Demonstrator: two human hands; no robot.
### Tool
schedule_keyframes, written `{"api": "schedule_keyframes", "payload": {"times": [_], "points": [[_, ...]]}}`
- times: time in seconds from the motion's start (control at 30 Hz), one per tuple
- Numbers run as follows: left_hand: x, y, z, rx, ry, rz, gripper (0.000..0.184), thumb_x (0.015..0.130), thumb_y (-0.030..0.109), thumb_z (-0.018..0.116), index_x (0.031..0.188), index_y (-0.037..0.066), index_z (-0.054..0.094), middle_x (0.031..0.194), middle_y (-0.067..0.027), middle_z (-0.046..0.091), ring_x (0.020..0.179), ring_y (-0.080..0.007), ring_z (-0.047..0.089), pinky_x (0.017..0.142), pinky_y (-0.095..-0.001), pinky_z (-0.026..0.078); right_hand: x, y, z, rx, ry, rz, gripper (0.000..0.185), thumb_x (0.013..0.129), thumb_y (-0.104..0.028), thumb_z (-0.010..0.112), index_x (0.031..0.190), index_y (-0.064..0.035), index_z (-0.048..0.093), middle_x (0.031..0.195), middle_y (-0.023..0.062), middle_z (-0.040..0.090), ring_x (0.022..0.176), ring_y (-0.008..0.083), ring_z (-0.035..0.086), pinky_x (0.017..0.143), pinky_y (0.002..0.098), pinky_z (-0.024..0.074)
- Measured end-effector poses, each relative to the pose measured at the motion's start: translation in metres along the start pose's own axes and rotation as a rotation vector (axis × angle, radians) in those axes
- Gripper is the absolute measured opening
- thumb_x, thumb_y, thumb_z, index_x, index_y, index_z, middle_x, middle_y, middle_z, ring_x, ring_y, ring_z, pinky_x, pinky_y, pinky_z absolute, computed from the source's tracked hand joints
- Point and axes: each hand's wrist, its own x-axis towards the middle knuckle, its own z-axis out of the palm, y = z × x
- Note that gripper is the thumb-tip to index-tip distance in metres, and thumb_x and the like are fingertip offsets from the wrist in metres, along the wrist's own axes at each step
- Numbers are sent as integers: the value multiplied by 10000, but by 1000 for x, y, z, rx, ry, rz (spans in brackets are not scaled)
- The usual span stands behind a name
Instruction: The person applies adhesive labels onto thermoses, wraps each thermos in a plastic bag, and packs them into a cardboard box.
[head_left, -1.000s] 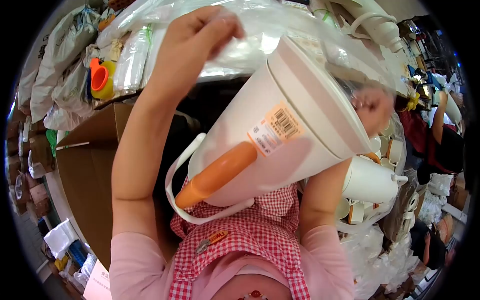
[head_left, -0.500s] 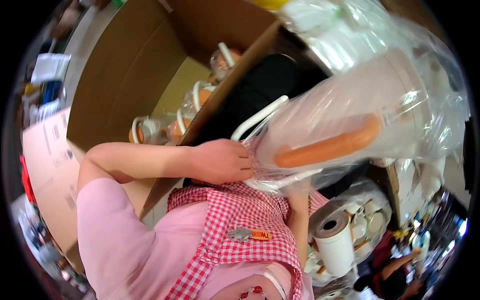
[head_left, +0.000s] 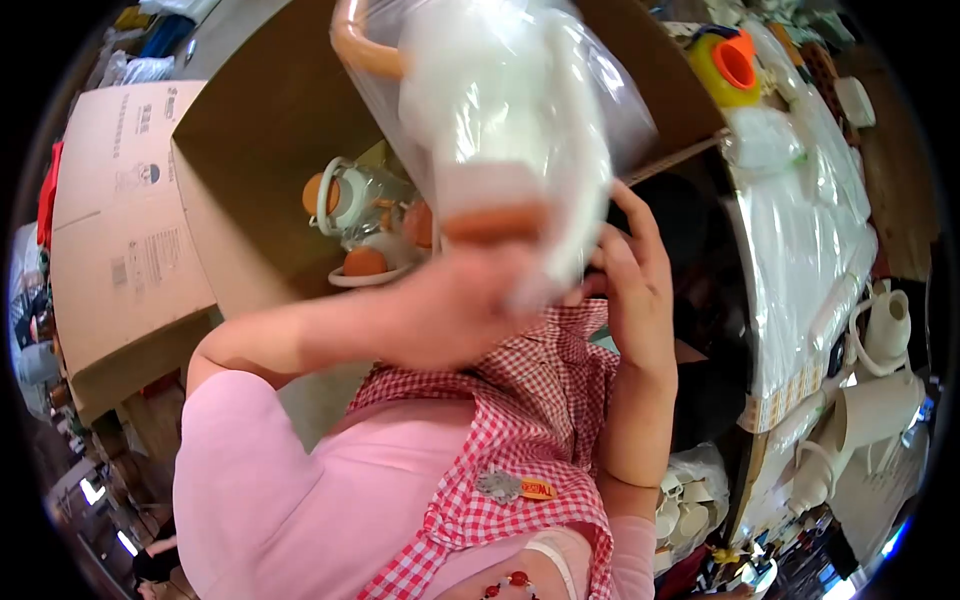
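A white watering can (head_left: pixel 480 110) with an orange handle, inside a clear plastic bag, is blurred by motion over the big cardboard box. My left hand (head_left: pixel 465 305), smeared too, is closed at its near end beside an orange band. The white curved part of the can runs down past my right hand (head_left: pixel 632 265). That hand's fingers are apart and bent beside the bag; whether they touch it I cannot tell. Inside the cardboard box (head_left: pixel 240 130) lie several similar bagged pieces (head_left: pixel 365 200) with orange ends and white loops.
Right of the box, a surface covered in plastic film (head_left: pixel 800 240) holds a yellow and orange can (head_left: pixel 725 68). White spouted jugs (head_left: pixel 885 330) stand farther right. A bag of white parts (head_left: pixel 690 515) is low on the right. The box's flap (head_left: pixel 130 240) spreads out left.
The bagged can has moved from the right to over the box, its body turned upward. My right hand has come up from beneath it into view.
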Motion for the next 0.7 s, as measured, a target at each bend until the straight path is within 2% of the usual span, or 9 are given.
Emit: {"api": "schedule_keyframes", "payload": {"times": [0.03,0.1,0.2,0.27,0.43,0.47,0.53,0.6,0.7], "points": [[6,-23,-28,-259,113,-108,310,910,135,639,1200,32,606,1180,-131,628,1048,-300,639,935,-389,517,-3,8,1,142,-44,-42,574,1002,-265,549,1463,15,354,1159,219,664,794,155,677,596,255,558],[18,-70,-84,-827,434,-220,294,1000,161,529,1229,-21,564,1215,-101,624,1067,-221,644,938,-327,530,-15,26,-9,267,-39,-2,511,996,-274,567,1395,24,455,1115,226,682,741,192,692,634,263,562],[-5,-224,-205,-1203,847,-138,407,1070,242,361,1320,-54,487,1370,-259,513,1279,-378,508,1138,-573,357,-49,61,-33,190,296,29,429,984,-271,583,1301,18,557,1077,199,697,797,174,680,687,269,546],[-31,-273,-238,-1291,1158,-95,502,1069,327,276,1234,-67,540,1221,-251,602,1191,-434,548,1053,-643,398,-85,80,-54,250,505,53,408,978,-259,586,1286,7,561,1060,151,700,831,164,655,710,273,520],[-134,-385,-339,-1352,1547,16,411,1061,361,379,1022,29,619,983,-128,670,941,-305,635,948,-543,502,-176,112,-78,460,893,116,298,979,-233,571,1224,-65,595,1036,58,670,845,141,602,755,269,495],[-149,-403,-351,-1276,1578,14,474,1058,425,339,1148,32,588,1219,-136,642,1226,-359,529,1044,-616,403,-184,113,-74,448,941,117,289,978,-232,576,1213,-65,600,1027,51,667,843,140,600,757,272,499],[-182,-440,-350,-1596,1608,115,348,998,349,551,1042,12,625,986,-125,671,919,-293,640,857,-484,541,-189,106,-63,400,1014,131,286,972,-220,586,1206,-57,603,1015,47,665,847,137,601,765,272,503],[-200,-458,-289,183,1332,-649,387,829,191,782,1128,-9,640,1016,-114,683,906,-280,640,792,-424,555,-192,99,-59,354,1000,44,288,951,-170,606,1205,-33,601,992,55,651,886,153,593,809,279,494],[-160,-441,-219,-334,1200,-1114,486,764,134,825,1178,-42,642,1034,-127,701,911,-268,676,794,-386,564,-195,82,-37,223,1181,-40,285,934,-102,601,1190,24,602,955,102,671,917,176,638,844,304,511]]}}
